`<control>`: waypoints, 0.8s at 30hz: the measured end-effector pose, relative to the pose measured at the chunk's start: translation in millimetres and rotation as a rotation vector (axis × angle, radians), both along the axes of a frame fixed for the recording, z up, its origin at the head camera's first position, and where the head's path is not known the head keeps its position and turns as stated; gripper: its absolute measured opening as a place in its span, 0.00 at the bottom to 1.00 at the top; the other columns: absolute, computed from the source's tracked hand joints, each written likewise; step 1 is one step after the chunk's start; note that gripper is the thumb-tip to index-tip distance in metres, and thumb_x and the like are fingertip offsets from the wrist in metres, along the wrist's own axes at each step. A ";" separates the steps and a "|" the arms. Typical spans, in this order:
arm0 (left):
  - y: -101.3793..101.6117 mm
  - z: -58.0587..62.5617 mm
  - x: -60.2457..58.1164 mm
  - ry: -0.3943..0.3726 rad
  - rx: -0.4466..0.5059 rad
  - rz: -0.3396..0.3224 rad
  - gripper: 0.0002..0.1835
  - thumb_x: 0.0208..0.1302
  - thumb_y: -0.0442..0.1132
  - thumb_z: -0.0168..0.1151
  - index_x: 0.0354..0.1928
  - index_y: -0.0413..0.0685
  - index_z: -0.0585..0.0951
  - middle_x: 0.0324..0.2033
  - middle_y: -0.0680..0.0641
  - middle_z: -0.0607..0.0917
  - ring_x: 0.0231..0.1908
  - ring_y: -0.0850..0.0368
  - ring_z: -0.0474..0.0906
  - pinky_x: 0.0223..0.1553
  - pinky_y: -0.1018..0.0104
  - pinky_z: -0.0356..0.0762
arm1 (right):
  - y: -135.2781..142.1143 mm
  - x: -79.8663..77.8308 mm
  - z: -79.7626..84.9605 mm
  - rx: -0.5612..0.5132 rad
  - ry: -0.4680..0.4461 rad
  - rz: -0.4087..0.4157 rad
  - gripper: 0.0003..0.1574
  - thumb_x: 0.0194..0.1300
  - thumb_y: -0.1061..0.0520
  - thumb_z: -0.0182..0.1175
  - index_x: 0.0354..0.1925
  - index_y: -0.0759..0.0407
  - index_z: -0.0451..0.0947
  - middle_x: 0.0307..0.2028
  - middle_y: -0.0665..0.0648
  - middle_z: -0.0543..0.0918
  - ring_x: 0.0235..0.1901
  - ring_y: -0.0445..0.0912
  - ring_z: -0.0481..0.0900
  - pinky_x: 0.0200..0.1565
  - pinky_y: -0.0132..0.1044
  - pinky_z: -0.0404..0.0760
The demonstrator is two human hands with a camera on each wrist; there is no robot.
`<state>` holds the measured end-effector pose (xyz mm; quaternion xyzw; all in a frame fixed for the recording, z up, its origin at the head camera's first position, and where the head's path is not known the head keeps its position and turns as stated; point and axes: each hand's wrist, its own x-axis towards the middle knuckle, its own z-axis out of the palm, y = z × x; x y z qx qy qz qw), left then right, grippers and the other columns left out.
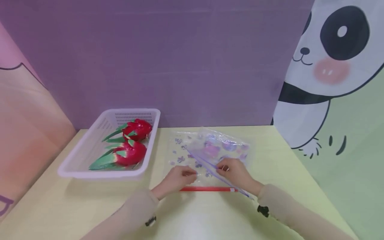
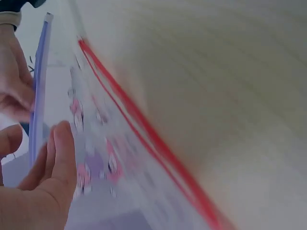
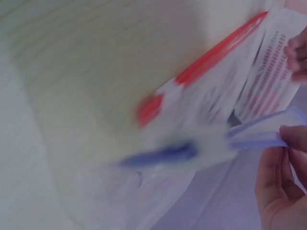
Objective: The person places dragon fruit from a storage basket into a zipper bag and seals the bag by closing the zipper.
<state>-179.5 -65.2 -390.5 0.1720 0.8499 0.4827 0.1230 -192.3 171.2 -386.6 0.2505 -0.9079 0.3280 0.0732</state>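
My right hand (image 1: 235, 171) pinches the purple zip edge (image 1: 207, 165) of a clear printed zip bag (image 1: 211, 150), which slants above another bag. Thumb and fingertips meet on that strip in the right wrist view. Under it, a clear bag with small dark flower prints (image 1: 180, 158) lies on the table, its red zip strip (image 1: 207, 189) towards me. A white slider (image 1: 232, 189) sits near the strip's right end. My left hand (image 1: 178, 178) hovers by the red-zip bag; the left wrist view shows its thumb apart from its extended fingers (image 2: 64, 148), with nothing between them.
A white plastic basket (image 1: 154, 133) stands at the left of the table (image 1: 99, 203), holding two red-and-green, leafy-looking things (image 1: 132, 153). Behind the table rises a purple panel (image 1: 180, 66); a panda-printed wall (image 1: 330, 110) stands on the right.
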 end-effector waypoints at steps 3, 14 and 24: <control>15.6 -3.4 -3.9 -0.040 0.124 0.035 0.21 0.61 0.45 0.58 0.50 0.37 0.77 0.42 0.40 0.83 0.39 0.51 0.81 0.40 0.63 0.80 | -14.7 0.4 0.8 -0.075 -0.015 -0.018 0.06 0.53 0.65 0.62 0.33 0.61 0.83 0.29 0.54 0.84 0.27 0.40 0.79 0.30 0.26 0.78; 40.6 1.0 -22.3 -0.068 0.430 0.328 0.13 0.58 0.36 0.59 0.44 0.37 0.79 0.42 0.39 0.83 0.38 0.52 0.81 0.41 0.60 0.80 | -43.6 -4.8 11.2 -0.268 -0.093 -0.114 0.06 0.56 0.64 0.61 0.35 0.65 0.80 0.31 0.60 0.84 0.29 0.44 0.80 0.32 0.29 0.79; 27.5 10.4 -40.5 0.117 0.382 0.508 0.07 0.53 0.33 0.64 0.34 0.39 0.79 0.32 0.44 0.82 0.31 0.59 0.78 0.30 0.69 0.79 | -29.2 -26.1 51.2 -0.219 -0.046 -0.251 0.05 0.52 0.62 0.65 0.29 0.64 0.81 0.27 0.59 0.84 0.26 0.43 0.79 0.29 0.31 0.77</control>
